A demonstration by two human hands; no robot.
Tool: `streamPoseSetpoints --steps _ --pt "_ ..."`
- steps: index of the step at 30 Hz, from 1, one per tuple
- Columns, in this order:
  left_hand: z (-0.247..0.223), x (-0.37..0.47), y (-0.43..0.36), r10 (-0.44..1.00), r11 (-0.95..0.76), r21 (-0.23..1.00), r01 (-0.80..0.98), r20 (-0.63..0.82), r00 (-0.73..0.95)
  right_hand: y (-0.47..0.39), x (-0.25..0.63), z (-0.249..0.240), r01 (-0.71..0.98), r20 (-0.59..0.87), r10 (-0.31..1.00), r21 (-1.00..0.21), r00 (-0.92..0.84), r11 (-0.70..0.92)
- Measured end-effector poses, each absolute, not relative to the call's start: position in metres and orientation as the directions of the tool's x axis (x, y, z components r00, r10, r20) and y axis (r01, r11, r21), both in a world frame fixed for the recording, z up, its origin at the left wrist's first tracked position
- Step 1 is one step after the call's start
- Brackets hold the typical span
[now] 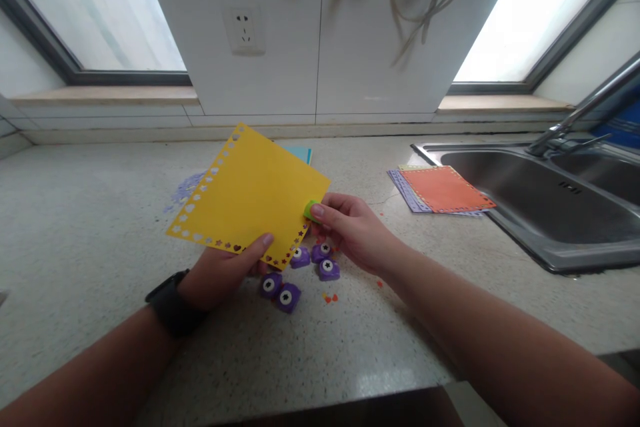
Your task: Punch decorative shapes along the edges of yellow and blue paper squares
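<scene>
My left hand (233, 270) grips the lower edge of a yellow paper sheet (250, 193), thumb on top. Small shapes are cut along its left, lower and part of its right edges. At the sheet's right edge, my right hand (350, 223) pinches a green punch (311, 211) between thumb and fingers; the punch overlaps the paper edge. Under and beside the sheet lie several purple punches (288, 297) with white round tops on the counter. Red and orange paper bits (331, 298) are scattered near them.
An orange sheet (445, 189) rests on purple and pale yellow sheets beside the steel sink (530, 200) at the right. Purple paper bits (186, 188) lie left of the yellow sheet. A blue item (301, 154) shows behind it. The tiled wall (260, 93) bounds the counter.
</scene>
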State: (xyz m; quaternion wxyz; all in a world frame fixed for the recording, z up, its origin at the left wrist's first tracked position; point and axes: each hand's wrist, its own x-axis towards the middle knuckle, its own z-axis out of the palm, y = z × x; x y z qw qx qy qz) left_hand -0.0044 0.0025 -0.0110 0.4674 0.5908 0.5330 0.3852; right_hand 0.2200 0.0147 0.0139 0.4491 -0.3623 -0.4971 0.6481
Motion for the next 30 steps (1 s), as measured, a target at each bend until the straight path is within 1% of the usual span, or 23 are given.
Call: streamPoseSetpoints --steps 12,30 --pt "-0.0137 -0.0074 0.0033 0.988 -0.001 0.955 0.295 -0.044 0.147 0.0148 0.2195 0.0155 -0.202 0.001 0.942 -0.977 -0.336 -0.071" --pt "-0.0078 -0.0029 0.0021 0.994 -0.037 0.949 0.313 0.003 0.106 0.0132 0.2161 0.018 -0.264 0.038 0.938 -0.963 -0.344 -0.058"
